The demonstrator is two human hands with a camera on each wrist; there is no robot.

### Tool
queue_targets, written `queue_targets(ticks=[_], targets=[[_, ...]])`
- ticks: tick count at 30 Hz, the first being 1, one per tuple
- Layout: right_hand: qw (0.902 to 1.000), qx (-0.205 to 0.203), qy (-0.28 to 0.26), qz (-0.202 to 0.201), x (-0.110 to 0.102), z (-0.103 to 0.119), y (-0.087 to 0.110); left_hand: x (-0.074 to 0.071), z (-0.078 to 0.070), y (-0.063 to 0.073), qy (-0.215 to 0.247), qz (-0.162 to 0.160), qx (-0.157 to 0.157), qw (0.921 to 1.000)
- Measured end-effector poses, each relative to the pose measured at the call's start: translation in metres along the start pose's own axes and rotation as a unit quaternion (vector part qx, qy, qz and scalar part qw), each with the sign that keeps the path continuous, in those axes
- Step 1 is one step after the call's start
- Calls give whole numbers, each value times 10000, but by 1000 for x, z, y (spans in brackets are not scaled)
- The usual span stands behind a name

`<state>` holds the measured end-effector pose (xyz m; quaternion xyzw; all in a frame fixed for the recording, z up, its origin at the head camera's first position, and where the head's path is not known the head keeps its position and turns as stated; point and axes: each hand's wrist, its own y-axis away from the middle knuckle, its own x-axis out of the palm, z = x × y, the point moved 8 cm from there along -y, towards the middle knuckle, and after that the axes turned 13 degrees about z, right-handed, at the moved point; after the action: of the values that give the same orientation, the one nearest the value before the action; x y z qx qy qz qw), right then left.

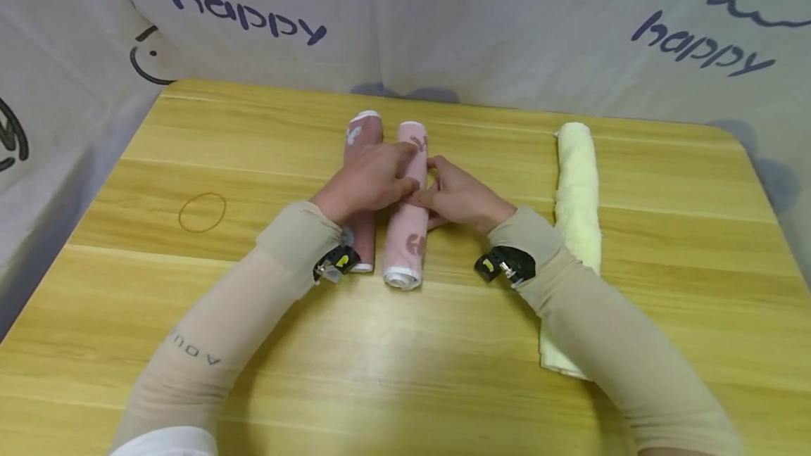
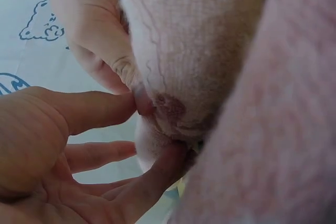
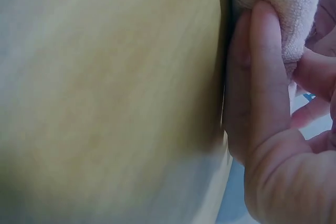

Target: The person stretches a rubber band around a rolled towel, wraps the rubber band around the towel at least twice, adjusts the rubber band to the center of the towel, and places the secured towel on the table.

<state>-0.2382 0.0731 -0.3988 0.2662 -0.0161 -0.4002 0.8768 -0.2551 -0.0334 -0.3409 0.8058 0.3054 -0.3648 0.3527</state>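
A light pink rolled towel [image 1: 405, 231] with darker pink figures lies lengthwise on the table, between the two hands. My left hand [image 1: 372, 180] reaches over a darker pink rolled towel [image 1: 364, 241] and pinches the light pink roll at its middle. From the other side, my right hand [image 1: 465, 197] grips the same roll, its thumb near the left thumb. In the left wrist view the left fingers [image 2: 157, 174] curl at the towel's lower side. The right wrist view has the right fingers [image 3: 268, 77] against the pink terry cloth [image 3: 278, 22].
A pale yellow rolled towel [image 1: 576, 181] lies at the right, partly covered by the right forearm. At the left is a thin rubber band [image 1: 180, 224] on the wooden table [image 1: 380, 364]. A white printed cloth [image 1: 431, 27] hangs behind the table.
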Motion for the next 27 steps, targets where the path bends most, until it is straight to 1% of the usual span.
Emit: queue_targets(ticks=[3, 6, 12, 17, 21, 24, 27], targets=[[10000, 52, 23, -75, -1, 1, 0, -1, -2, 1, -45, -9, 52, 10000], [9997, 178, 76, -116, -2, 1, -1, -2, -1, 2, 12, -2, 54, 10000], [9972, 451, 555, -201, -5, 2, 5, -3, 3, 2, 168, -38, -10, 9999], [9952, 566, 751, -273, -15, 5, 19, -4, 5, 8, 352, -73, -143, 9993], [9938, 519, 859, -474, -29, 8, 34, -7, 8, 15, 715, -100, -293, 9970], [9892, 465, 1166, -760, -40, 12, 48, -13, 9, 21, 772, -303, -289, 9961], [9800, 460, 1592, -1097, -51, 16, 62, -21, 11, 27, 705, -596, -211, 9955]])
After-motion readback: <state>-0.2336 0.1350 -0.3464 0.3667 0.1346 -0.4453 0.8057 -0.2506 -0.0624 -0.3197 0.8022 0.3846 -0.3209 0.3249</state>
